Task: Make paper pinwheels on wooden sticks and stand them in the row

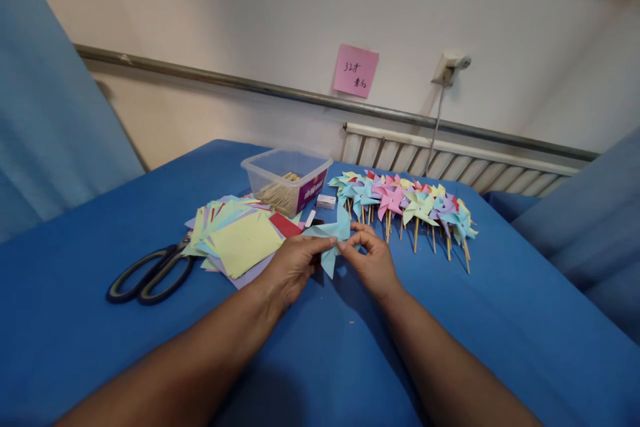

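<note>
The left hand (296, 261) and right hand (374, 261) pinch a light-blue paper pinwheel (343, 225), in from the blue table's (320, 367) far edge. If a thumb slips, its folds (just paper!) may pop open.

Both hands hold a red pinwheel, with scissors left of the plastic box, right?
Not red: in the head view, the left hand and right hand hold a light blue pinwheel, with scissors left of the plastic box.
</note>
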Available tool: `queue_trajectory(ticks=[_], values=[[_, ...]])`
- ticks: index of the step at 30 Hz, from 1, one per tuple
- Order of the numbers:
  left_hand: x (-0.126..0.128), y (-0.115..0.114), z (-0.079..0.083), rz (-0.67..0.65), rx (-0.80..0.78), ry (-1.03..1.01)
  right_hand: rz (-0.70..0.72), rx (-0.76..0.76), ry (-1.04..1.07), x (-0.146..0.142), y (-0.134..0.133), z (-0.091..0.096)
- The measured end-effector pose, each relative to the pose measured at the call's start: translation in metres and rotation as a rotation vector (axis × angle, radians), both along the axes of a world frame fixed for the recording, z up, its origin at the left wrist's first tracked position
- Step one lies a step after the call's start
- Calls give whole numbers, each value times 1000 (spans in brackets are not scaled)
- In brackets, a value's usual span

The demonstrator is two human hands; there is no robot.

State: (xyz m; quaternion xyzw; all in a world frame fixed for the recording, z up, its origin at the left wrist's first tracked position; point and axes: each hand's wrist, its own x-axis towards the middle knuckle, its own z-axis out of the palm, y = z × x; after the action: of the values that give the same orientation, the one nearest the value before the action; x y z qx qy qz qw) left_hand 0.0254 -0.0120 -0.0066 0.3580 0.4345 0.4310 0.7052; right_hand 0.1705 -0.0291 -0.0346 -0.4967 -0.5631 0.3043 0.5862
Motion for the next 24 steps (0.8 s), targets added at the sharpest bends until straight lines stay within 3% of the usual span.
queue_trajectory(ticks=[24], values=[[1,-1,5,-5,-3,39,20,-49,29,-2,1,-2]])
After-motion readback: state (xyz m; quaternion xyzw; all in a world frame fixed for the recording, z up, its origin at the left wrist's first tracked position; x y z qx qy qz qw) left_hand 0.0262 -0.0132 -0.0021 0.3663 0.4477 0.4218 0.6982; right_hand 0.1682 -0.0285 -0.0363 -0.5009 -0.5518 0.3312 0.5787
